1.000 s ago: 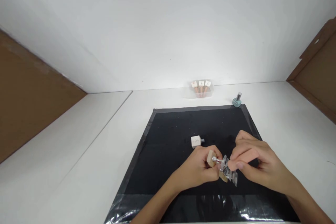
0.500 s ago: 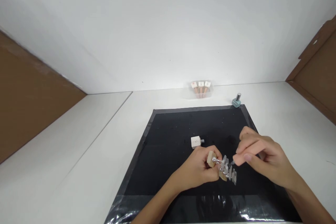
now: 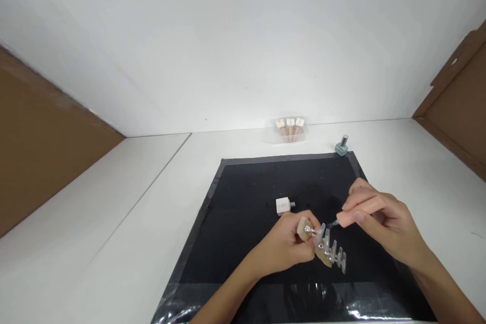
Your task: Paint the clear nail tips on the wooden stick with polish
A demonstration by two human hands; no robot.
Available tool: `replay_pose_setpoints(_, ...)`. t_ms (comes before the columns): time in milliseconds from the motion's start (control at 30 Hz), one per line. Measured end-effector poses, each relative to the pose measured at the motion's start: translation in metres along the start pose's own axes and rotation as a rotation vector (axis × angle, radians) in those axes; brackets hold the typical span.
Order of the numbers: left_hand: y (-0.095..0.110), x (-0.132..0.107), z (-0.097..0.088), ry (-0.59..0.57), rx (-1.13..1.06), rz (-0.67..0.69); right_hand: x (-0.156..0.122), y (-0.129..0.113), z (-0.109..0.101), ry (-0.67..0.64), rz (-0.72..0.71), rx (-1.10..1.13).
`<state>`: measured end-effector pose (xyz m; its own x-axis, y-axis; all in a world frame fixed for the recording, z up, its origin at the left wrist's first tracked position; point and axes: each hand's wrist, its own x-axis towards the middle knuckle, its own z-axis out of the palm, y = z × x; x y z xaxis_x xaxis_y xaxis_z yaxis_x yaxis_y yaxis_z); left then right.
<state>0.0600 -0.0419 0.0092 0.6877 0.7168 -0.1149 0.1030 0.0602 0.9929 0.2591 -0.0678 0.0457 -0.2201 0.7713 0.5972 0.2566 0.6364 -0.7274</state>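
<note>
My left hand (image 3: 284,245) is closed around the wooden base of a nail tip stand (image 3: 323,258), its clear false nails (image 3: 334,252) fanned out to the right on small metal posts. Between the thumb and fingers of my right hand (image 3: 391,228) is a nail polish brush (image 3: 357,212) with a peach handle. Its dark bristle end points left at the upper nails; whether it touches one I cannot tell. Just beyond my left hand, a white square nail polish bottle (image 3: 283,205) lies on its side, its neck to the right.
Under my hands lies a black mat (image 3: 243,243) with taped edges on a white table (image 3: 125,243). Behind it stand a clear box (image 3: 302,136) with several peach-handled bottles and a blue-green bottle (image 3: 341,149) with a silver stem. Brown panels (image 3: 45,136) flank the table.
The brush has tilted, so more of its peach handle shows, and its tip has shifted slightly up and left. The nail tip stand has turned a little in my left hand.
</note>
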Motion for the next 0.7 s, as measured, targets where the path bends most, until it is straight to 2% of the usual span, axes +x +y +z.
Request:
replay_pose_setpoints(167, -0.002, 0.0, 0.001, -0.077, -0.279, -0.029, 0.004, -0.009, 0.005, -0.132, -0.034, 0.068)
replay_pose_setpoints(333, -0.009, 0.001, 0.002, -0.128, -0.386, -0.025, -0.001, -0.002, 0.004, -0.051, 0.011, 0.055)
replay_pose_setpoints(500, -0.01, 0.002, 0.001, -0.191, -0.485, 0.042, -0.005, 0.003, 0.001, 0.044, 0.042, 0.079)
replay_pose_setpoints(700, -0.01, 0.002, 0.001, -0.213, -0.514, 0.069, -0.003, -0.005, 0.005, -0.022, -0.002, 0.176)
